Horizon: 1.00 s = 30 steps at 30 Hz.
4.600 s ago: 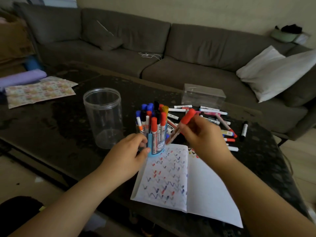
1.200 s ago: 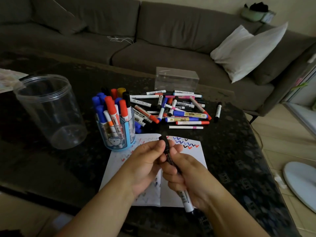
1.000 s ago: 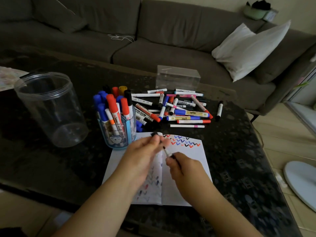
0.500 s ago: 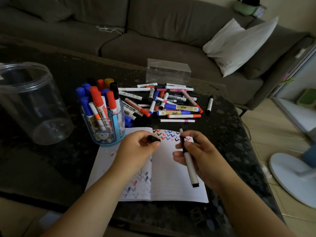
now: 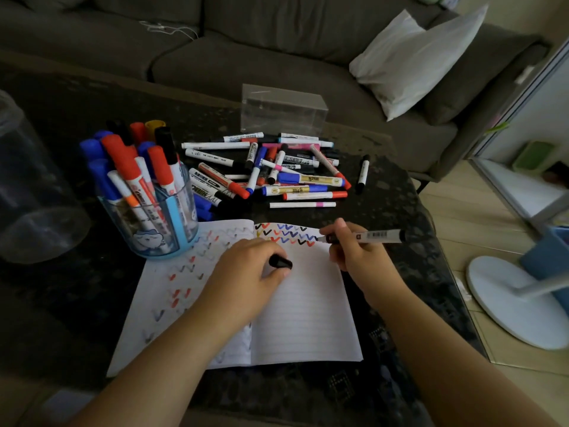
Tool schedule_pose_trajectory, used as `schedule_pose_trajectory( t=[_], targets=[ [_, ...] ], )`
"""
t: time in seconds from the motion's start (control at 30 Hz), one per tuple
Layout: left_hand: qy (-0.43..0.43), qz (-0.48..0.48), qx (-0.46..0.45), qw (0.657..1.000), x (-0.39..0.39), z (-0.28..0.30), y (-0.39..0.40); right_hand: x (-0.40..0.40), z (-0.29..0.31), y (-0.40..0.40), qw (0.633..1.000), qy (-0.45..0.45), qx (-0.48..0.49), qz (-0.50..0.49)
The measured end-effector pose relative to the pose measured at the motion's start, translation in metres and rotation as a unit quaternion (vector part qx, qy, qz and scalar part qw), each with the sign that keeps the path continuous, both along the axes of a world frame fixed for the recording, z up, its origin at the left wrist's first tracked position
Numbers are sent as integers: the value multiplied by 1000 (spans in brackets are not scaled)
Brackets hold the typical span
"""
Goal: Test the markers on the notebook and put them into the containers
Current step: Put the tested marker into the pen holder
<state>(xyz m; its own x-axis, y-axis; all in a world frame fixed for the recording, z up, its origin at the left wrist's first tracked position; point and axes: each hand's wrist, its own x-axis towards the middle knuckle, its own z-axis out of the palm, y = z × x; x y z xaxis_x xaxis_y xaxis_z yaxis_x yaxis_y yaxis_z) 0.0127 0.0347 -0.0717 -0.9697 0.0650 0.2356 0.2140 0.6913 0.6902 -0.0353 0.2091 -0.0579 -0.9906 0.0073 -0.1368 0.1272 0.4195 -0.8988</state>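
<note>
An open lined notebook (image 5: 308,318) lies on the dark table, its pages marked with red, blue and black zigzags. My right hand (image 5: 354,257) grips an uncapped white-barrelled marker (image 5: 375,235), its tip touching the top of the right page. My left hand (image 5: 246,272) rests on the notebook and pinches the marker's black cap (image 5: 280,261). A blue cup (image 5: 160,229) full of red, blue and black markers stands left of the notebook. A pile of loose markers (image 5: 277,171) lies behind the notebook.
A large clear jar (image 5: 34,211) stands at the far left. A clear rectangular box (image 5: 283,110) sits behind the pile, near the table's far edge. A grey sofa with a white pillow (image 5: 412,60) is beyond. A white fan base (image 5: 511,303) is on the floor, right.
My right hand turned the marker from pointing away to tip-down on the top of the right page. My left hand still holds the cap it pulled off about a second ago.
</note>
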Motion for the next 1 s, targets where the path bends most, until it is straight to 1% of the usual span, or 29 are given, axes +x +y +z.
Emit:
schedule_pose_trajectory(
  t=[0.1, 0.2, 0.37, 0.5, 0.57, 0.67, 0.77, 1.0],
  targets=[
    [13, -37, -44, 998, 1, -3, 6, -9, -7, 1, 999, 41, 22, -6],
    [25, -48, -77, 996, 1, -6, 10, -17, -16, 0, 995, 82, 53, -37],
    [46, -44, -121, 991, -1, -16, 11, -19, -31, 1, 989, 128, -9, -74],
    [52, -33, -127, 990, -1, -21, 11, -21, -34, 3, 989, 131, -3, -68],
    [44, -34, -109, 992, 1, -19, 11, -21, -35, 3, 989, 133, -1, -61],
    [63, -38, -136, 988, 2, -18, 12, -22, -35, 2, 990, 135, 7, -49],
    [78, -41, -140, 986, 2, -19, 12, -23, -35, 2, 991, 128, 13, -42],
    [74, -32, -143, 986, 1, -19, 12, -23, -35, 1, 992, 117, 21, -40]
  ],
)
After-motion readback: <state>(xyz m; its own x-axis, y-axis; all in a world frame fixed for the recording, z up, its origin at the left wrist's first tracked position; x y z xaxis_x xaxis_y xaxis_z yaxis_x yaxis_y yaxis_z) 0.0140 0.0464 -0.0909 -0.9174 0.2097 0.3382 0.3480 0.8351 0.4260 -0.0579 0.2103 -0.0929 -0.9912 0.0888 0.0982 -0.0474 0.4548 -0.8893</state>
